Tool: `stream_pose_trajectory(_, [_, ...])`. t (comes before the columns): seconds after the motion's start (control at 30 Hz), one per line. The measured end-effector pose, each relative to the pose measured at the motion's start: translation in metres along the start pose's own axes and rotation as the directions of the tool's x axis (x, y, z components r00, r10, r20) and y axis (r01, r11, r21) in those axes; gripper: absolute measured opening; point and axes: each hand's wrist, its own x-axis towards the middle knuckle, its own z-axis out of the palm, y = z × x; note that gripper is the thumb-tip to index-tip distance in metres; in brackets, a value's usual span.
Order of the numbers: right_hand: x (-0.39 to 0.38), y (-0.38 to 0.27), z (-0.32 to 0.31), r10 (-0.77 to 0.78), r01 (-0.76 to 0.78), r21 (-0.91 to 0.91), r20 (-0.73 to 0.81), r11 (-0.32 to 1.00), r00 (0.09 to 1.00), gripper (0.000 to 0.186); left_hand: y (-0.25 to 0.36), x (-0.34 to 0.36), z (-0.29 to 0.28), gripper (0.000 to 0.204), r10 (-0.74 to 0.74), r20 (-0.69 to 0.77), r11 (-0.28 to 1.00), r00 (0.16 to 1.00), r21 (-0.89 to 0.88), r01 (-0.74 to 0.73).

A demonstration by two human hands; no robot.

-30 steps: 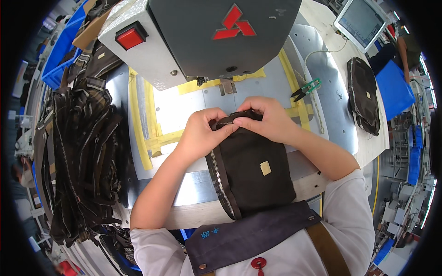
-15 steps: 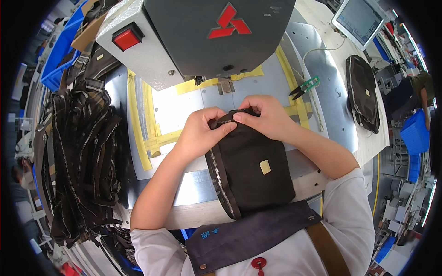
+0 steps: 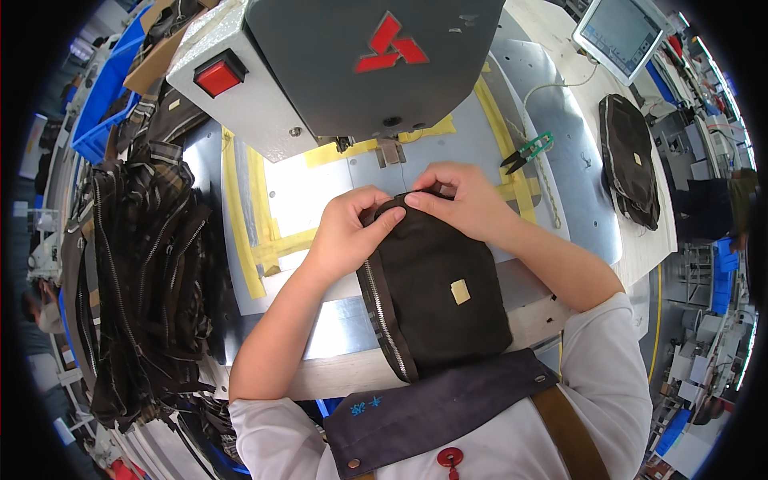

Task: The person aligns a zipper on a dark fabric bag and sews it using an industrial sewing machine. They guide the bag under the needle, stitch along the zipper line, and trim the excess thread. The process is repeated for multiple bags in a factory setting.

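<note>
A dark brown fabric pouch (image 3: 432, 288), with a zipper down its left side and a pale yellow tag, lies over the front of the machine plate. My left hand (image 3: 354, 228) grips its top edge, thumb pressed on the cloth. Beside it, my right hand (image 3: 456, 204) pinches the same edge, thumb on top and fingers curled. Just beyond them are a small metal clamp (image 3: 390, 154) on the taped plate (image 3: 280, 200) and the machine head (image 3: 360, 96). Green-handled snips (image 3: 526, 152) lie right of my right hand.
A heap of zippered dark pieces (image 3: 144, 280) fills the left side, with blue bins (image 3: 100, 132) behind. Another pouch (image 3: 628, 160) lies on the right table near a small screen (image 3: 616, 36). The control box (image 3: 228, 88) has a red button. A co-worker (image 3: 700, 200) is at far right.
Both hands have edged slightly away from me with the pouch's top edge, their thumbs shifting a little. At far right, the co-worker and a blue bin have moved.
</note>
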Motion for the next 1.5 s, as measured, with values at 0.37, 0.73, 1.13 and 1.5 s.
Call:
stream_pose_trajectory(0.37, [0.042,0.004,-0.005,-0.074,0.055,-0.503,-0.019,0.863,0.997,0.024,0.007,0.022,0.005,0.012,0.254,-0.339,0.837,0.906,0.547,-0.030])
stream_pose_trajectory(0.73, [0.061,-0.002,-0.025,-0.021,0.054,-0.581,0.063,0.812,0.998,0.028,0.008,0.039,0.005,0.012,0.201,-0.346,0.860,0.916,0.510,0.004])
stream_pose_trajectory(1.13, [0.084,0.013,-0.025,-0.062,0.056,-0.547,0.008,0.835,0.998,0.024,-0.002,0.060,0.002,0.019,0.196,-0.366,0.774,0.910,0.627,0.086])
stream_pose_trajectory(1.5, [0.077,-0.001,-0.030,-0.090,0.095,-0.558,0.036,0.825,0.995,0.025,0.004,0.046,-0.005,0.017,0.450,-0.067,0.644,0.890,0.715,-0.272])
